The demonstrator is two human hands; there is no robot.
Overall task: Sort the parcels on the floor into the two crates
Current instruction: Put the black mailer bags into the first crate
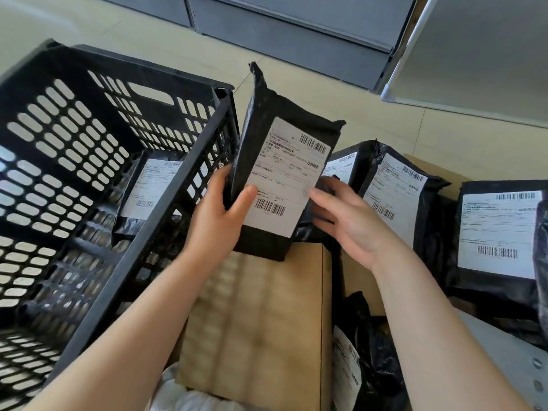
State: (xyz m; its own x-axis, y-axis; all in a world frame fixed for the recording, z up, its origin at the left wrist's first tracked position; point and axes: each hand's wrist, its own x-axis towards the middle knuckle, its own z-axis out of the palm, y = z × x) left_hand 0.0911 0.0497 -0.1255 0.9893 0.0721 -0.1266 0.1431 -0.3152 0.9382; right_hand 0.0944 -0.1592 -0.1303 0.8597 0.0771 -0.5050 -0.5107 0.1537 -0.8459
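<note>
I hold a black-wrapped parcel (278,137) with a white shipping label upright between my hands, just right of the black slotted crate (98,173). My left hand (216,215) grips its lower left edge, thumb across the label. My right hand (347,221) touches its lower right edge, thumb at the label's side, fingers behind the wrap. One labelled black parcel (148,191) lies inside the crate. More black parcels lie on the floor at right (394,191) and far right (498,232). Only one crate is in view.
A brown cardboard box (261,321) lies under my hands. Another black bag (361,360) lies at bottom right beside a grey metal piece (510,366). Grey cabinets (296,31) and a framed panel (474,54) stand at the back on the tiled floor.
</note>
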